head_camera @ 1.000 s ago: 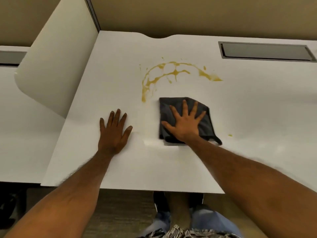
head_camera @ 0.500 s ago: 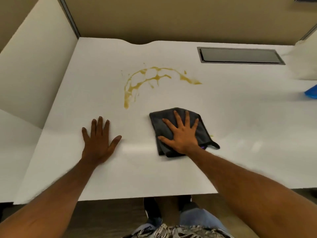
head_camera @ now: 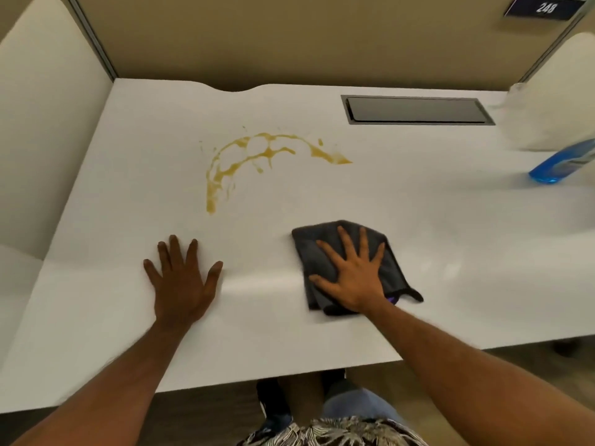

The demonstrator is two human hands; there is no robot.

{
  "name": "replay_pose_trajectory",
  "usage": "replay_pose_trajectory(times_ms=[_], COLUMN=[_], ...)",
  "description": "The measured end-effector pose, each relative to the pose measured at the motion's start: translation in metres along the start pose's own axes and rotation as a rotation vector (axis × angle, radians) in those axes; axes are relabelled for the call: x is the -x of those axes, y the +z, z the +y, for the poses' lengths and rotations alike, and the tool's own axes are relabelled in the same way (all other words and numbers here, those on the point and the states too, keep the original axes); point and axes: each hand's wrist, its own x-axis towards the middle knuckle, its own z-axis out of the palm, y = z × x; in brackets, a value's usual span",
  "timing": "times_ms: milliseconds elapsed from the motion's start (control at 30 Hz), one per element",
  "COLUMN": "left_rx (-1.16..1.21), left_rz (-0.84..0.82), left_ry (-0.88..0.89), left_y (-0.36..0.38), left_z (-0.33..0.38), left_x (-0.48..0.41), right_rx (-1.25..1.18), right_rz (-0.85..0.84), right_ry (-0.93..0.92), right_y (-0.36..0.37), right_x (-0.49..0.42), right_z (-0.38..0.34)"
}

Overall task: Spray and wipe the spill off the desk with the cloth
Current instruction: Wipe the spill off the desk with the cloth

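An amber spill [head_camera: 257, 156] curves in an arc across the middle of the white desk [head_camera: 450, 220]. A dark grey cloth [head_camera: 309, 249] lies folded on the desk, nearer to me and to the right of the spill. My right hand [head_camera: 352, 278] rests flat on the cloth with fingers spread, not curled around it. My left hand [head_camera: 182, 281] lies flat on the bare desk, below the spill's left end, holding nothing. A blue spray bottle [head_camera: 560, 162] shows at the right edge, partly cut off.
A dark recessed cable hatch [head_camera: 417, 110] sits in the desk's back right. White side partitions stand at the left [head_camera: 48, 123] and right [head_camera: 553, 101], with a tan wall panel behind. The desk's front edge is just under my forearms.
My right hand has slid the cloth right and toward me, away from the spill. The view has swung right, bringing the blue bottle into sight. My left hand stays flat.
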Motion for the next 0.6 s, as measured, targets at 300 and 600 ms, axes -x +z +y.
replay_pose_trajectory(times_ms=[300, 600], left_rx=[0.022, 0.003], left_rz=[-0.022, -0.07], left_ry=[-0.027, -0.035], left_y=[-0.016, -0.018], left_z=[0.009, 0.014], left_x=[0.004, 0.002], right_rx=[0.002, -0.036], right_rz=[0.009, -0.047], right_ry=[-0.201, 0.137], right_y=[0.01, -0.012], right_x=[-0.004, -0.032], right_z=[-0.053, 0.064])
